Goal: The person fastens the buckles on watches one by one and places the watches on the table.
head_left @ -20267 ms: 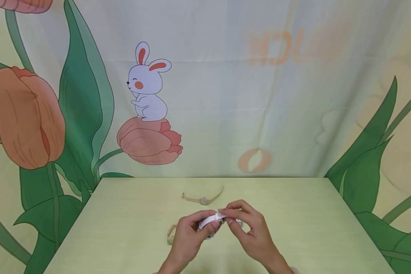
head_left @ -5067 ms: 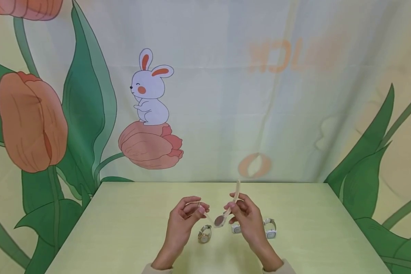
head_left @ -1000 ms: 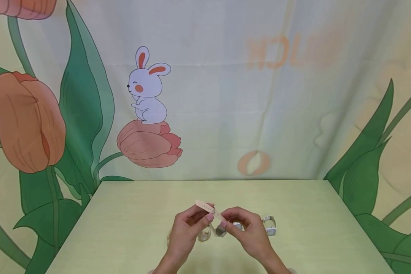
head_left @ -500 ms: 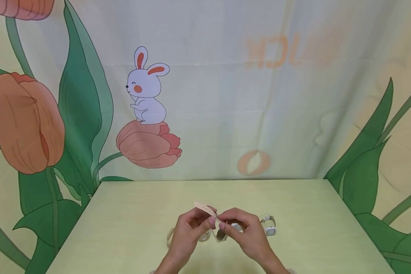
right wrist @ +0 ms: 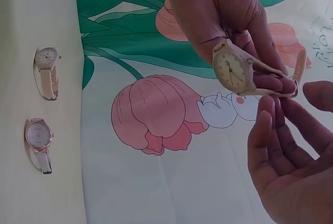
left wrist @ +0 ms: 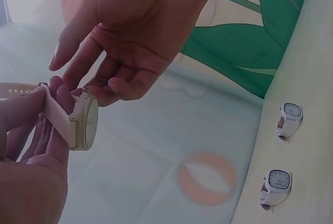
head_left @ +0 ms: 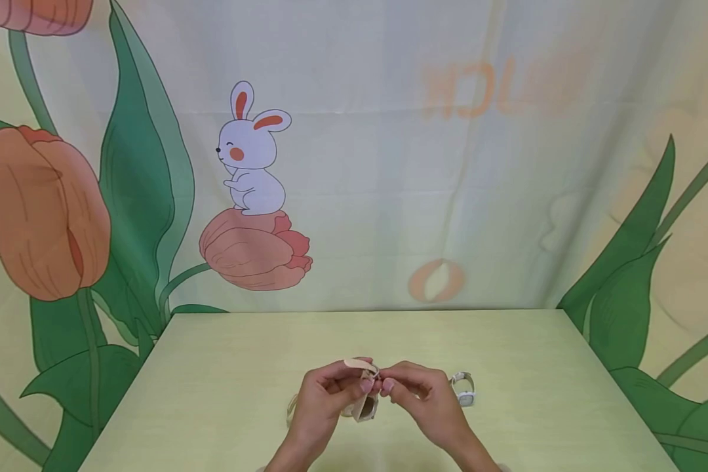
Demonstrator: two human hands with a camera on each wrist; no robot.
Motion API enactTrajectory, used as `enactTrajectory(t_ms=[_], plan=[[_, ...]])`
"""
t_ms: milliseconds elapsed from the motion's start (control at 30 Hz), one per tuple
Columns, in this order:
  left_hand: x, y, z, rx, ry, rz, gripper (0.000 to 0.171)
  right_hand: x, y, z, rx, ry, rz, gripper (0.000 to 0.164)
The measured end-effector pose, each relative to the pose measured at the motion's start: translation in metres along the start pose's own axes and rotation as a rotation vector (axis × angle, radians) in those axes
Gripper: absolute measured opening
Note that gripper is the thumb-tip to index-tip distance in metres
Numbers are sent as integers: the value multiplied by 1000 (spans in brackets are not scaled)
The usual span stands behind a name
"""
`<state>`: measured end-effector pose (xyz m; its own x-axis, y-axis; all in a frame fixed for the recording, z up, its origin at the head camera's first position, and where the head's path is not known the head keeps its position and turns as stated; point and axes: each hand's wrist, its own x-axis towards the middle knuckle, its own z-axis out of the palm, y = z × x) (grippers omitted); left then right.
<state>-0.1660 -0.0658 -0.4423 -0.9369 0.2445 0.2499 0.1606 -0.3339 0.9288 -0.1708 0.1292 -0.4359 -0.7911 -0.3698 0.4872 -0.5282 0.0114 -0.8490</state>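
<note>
My left hand (head_left: 321,396) pinches the strap of a cream wristwatch (head_left: 366,410) held above the table. In the right wrist view, its round dial faces the camera. The two strap ends meet at a metal buckle (right wrist: 295,89), and the holed strap tail (left wrist: 13,89) sticks out past it. My right hand (head_left: 427,390) is beside the buckle, fingertips right at it. Seen from the right wrist, its thumb stands apart from the strap. Fingers cover part of the strap.
Two white wristwatches with squarish dials, a nearer one (left wrist: 280,179) and a farther one (left wrist: 293,110), lie on the table (head_left: 230,367). Toward the left lie two more with round dials, a pink-strapped watch (right wrist: 48,57) and a pale-strapped watch (right wrist: 39,134). A printed curtain (head_left: 354,164) hangs behind.
Earlier the hands held a white watch, then the cream one with its strap undone. Over the last second the watch case has swung left and the strap tail has tipped flatter; right thumb came off.
</note>
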Motion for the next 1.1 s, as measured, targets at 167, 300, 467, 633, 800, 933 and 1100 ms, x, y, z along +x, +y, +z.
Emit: enactTrajectory(t_ms=[167,300,467,633,800,933,1100], plan=[[0,0,-1,29,12,-53,44,1,-2,0,-53,36,22,16],[0,0,1,59,0,-58,45,4,-2,1,-74,80,89,13],[1,-5,1,87,-44,13,44,7,-2,3,-55,139,217,15],[1,-7,2,128,-30,4,41,7,-2,6,-90,209,285,20],[0,-6,4,153,-17,-39,38,8,-3,8,-142,271,274,12],[-1,-5,5,154,-19,-47,36,9,-6,7,-129,294,219,6],[-2,-3,8,156,-26,-33,35,8,-9,8,-32,290,176,9]])
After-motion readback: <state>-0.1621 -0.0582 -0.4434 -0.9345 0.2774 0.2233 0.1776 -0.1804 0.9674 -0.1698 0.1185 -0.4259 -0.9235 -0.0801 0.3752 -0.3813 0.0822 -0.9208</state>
